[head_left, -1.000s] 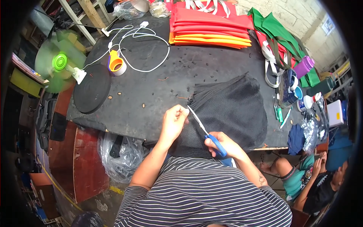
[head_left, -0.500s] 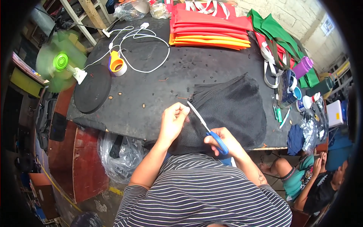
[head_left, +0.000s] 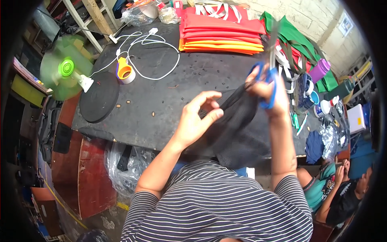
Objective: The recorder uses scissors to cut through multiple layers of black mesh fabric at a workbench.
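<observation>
My right hand [head_left: 262, 89] is raised over the right part of the black table [head_left: 153, 97]. It grips blue-handled scissors [head_left: 273, 82], whose blurred blades point away from me. Bunched in the same hand is the upper end of a black mesh cloth [head_left: 244, 135], which hangs in folds down toward the table's near edge. At the cloth's left side is my left hand [head_left: 196, 121], fingers curved and thumb apart, holding nothing that shows. Part of the cloth behind this hand is hidden.
A stack of red and orange fabric bags [head_left: 221, 34] lies at the back, green bags [head_left: 288, 30] beside it. Bottles [head_left: 321, 70] and pens stand or lie at right. On the left are a black webbing roll [head_left: 98, 97], tape dispenser [head_left: 126, 72], white cable and spinning fan. A person [head_left: 336, 193] sits lower right.
My right hand has swung up and to the right with the scissors, lifting the mesh cloth's end. My left hand has shifted slightly right, and its pinch has opened.
</observation>
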Motion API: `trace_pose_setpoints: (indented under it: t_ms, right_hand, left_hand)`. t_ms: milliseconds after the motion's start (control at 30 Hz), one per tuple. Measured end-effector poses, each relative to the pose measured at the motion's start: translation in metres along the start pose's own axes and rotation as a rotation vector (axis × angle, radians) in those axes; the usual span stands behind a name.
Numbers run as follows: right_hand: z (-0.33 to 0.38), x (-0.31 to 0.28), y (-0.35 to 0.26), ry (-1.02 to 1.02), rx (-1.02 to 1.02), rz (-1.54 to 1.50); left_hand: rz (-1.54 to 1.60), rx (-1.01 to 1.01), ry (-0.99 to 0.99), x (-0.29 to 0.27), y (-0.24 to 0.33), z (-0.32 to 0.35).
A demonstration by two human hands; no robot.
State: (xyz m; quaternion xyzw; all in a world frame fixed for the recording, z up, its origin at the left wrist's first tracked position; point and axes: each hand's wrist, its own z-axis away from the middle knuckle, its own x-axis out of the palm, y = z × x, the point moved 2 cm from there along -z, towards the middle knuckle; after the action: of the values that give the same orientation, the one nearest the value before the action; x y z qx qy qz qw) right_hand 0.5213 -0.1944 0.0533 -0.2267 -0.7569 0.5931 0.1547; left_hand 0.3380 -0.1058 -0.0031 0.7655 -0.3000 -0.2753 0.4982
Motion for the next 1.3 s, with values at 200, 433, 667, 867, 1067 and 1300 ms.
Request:
trace_pose_setpoints:
  t_ms: [200,433,667,867,1067,1300]
  right_hand:
    - [-0.033,-0.118,-0.086,0.223,-0.41,0.076]
    - [-0.014,-0.162,-0.133,0.391,-0.444,0.456]
    - [0.011,-0.151,-0.113,0.425,-0.127,0.55]
    - [-0.031,-0.14,-0.009,0.184,0.126,0.497]
    - [-0.027,-0.118,0.07,0.371,0.197,0.668]
    - [0.093,-0.007,0.074,-0.516,0.632,-0.07]
  left_hand:
    - [-0.178,-0.092,-0.183,0.013,-0.02,0.04]
    - [0.08,-0.165,-0.197,0.01,-0.004,0.041]
    - [-0.207,0.036,-0.218,-0.014,0.032,0.038]
    - [0.379,-0.542,-0.17,-0.028,-0.023,0.039]
    - [0.21,-0.615,-0.013,-0.009,-0.095,0.043]
    - [0.237,-0.612,0.08,-0.011,-0.097,0.04]
